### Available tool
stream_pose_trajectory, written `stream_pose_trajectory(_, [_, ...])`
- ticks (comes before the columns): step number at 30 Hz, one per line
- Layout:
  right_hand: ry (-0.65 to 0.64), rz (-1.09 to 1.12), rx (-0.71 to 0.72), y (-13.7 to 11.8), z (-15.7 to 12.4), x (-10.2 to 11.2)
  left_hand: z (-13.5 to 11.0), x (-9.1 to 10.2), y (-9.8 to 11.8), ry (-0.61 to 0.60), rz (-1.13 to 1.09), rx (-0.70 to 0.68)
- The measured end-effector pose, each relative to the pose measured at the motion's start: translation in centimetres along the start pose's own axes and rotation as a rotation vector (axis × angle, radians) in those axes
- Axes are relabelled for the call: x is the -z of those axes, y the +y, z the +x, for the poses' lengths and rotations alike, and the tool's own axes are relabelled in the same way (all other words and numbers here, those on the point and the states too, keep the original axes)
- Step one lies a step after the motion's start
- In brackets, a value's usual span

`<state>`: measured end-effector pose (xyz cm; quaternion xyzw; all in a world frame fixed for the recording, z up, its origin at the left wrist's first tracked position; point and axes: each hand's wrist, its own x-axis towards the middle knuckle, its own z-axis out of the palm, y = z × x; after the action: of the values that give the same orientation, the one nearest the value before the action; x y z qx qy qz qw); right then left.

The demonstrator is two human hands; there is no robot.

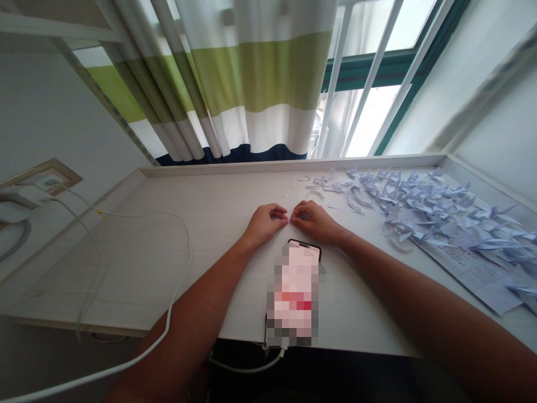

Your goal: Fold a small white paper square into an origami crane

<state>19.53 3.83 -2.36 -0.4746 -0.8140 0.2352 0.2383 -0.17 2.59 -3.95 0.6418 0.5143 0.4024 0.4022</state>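
left hand (265,223) | right hand (314,220) | fingers (279,210) curled closed, tips meeting on desk (218,201) | phone (295,291) between wrists | paper cranes (423,207) right

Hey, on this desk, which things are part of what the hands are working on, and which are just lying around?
In use: left hand, right hand, the small paper piece pinched between them, pile of folded paper shapes, paper scraps.
Lying about: phone, white cable, wall socket, curtain.

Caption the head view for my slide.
Left hand and right hand pinch together beyond a phone, beside paper cranes.
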Motion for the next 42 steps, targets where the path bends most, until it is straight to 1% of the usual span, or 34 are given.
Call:
stream_pose_trajectory(5, [0.007, -0.040, -0.056, -0.4, 0.5, -0.2, 0.2, -0.2, 0.0, 0.007, -0.007, 0.015])
stream_pose_trajectory(8, [0.010, -0.059, -0.063, -0.4, 0.6, -0.3, 0.3, -0.3, 0.1, 0.026, -0.005, 0.037])
stream_pose_trajectory(14, [-0.017, 0.102, 0.005, 0.2, 0.3, 0.1, 0.4, -0.4, 0.2, 0.028, 0.010, 0.050])
stream_pose_trajectory(17, [-0.023, 0.137, -0.004, 0.2, 0.3, 0.2, 0.3, -0.3, 0.1, 0.020, 0.018, 0.033])
stream_pose_trajectory(21, [-0.028, 0.076, -0.036, 0.1, 0.3, -0.1, 0.3, -0.3, -0.1, 0.027, 0.029, 0.021])
stream_pose_trajectory(25, [0.010, -0.011, -0.068, -0.2, 0.1, -0.6, 0.4, -0.4, -0.5, 0.037, 0.031, 0.015])
stream_pose_trajectory(28, [0.039, -0.030, -0.102, -0.5, 0.2, -1.0, 0.6, -0.6, -0.6, 0.052, 0.040, 0.020])
stream_pose_trajectory(31, [0.041, -0.037, -0.143, -0.8, 0.5, -1.0, 0.7, -0.9, -0.6, 0.069, 0.045, 0.040])
stream_pose_trajectory(35, [0.018, 0.022, -0.185, -0.8, 0.7, -0.9, 0.6, -1.0, -0.4, 0.077, 0.044, 0.041])
stream_pose_trajectory(37, [0.042, 0.107, -0.173, -0.4, 0.6, -0.7, 0.2, -1.0, -0.1, 0.068, 0.053, 0.015])
stream_pose_trajectory(39, [0.049, 0.215, -0.115, 0.2, 0.4, -0.3, -0.2, -0.9, 0.2, 0.083, 0.116, -0.023])
stream_pose_trajectory(41, [0.011, 0.269, -0.043, 0.7, 0.2, 0.3, -0.6, -0.9, 0.5, 0.157, 0.296, -0.073])
stream_pose_trajectory(42, [-0.015, 0.254, -0.012, 1.0, 0.1, 0.6, -0.7, -0.9, 0.7, 0.195, 0.409, -0.096])
